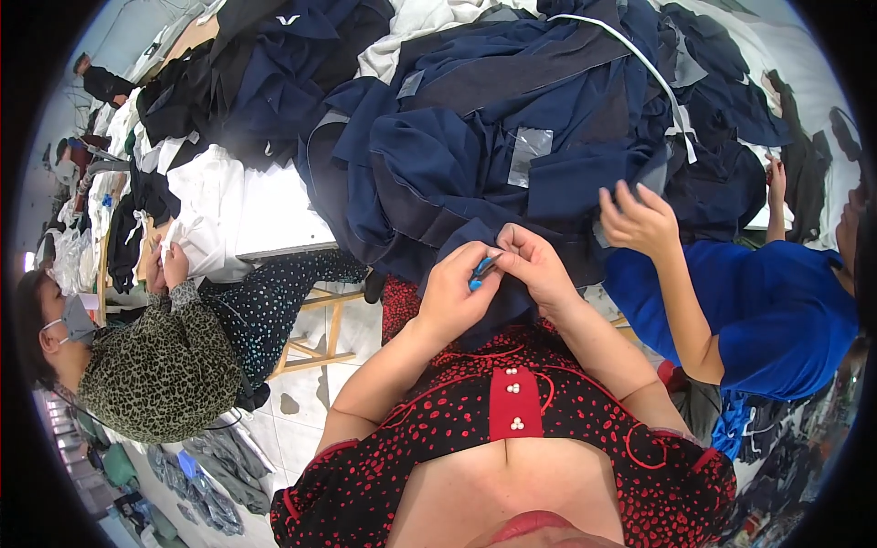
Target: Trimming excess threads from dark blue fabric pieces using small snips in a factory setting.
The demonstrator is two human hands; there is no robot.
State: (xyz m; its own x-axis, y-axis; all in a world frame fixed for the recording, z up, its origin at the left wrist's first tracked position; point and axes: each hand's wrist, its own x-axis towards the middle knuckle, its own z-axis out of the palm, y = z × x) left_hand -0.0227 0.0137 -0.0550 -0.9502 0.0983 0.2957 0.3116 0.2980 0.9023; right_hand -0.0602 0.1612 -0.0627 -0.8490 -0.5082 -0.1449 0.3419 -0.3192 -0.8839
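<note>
My left hand point(460, 285) is closed around a small blue-handled tool point(480, 266) that looks like thread snips; its blades are mostly hidden by my fingers. Right beside it, my right hand point(537, 270) pinches the edge of a navy garment point(512, 297), its fingertips meeting those of my left. The garment drapes down from the table edge towards my lap. Beyond my hands spreads a large heap of navy garments point(438, 164), with a clear plastic patch point(531, 155) showing on one.
A co-worker in blue point(758, 310) sits close at right, one open hand point(637, 216) over the heap. At left, another person in a leopard-print top point(160, 365) handles white cloth point(206, 205). A white strap point(630, 50) lies over the heap. A wooden stool point(320, 342) stands at left.
</note>
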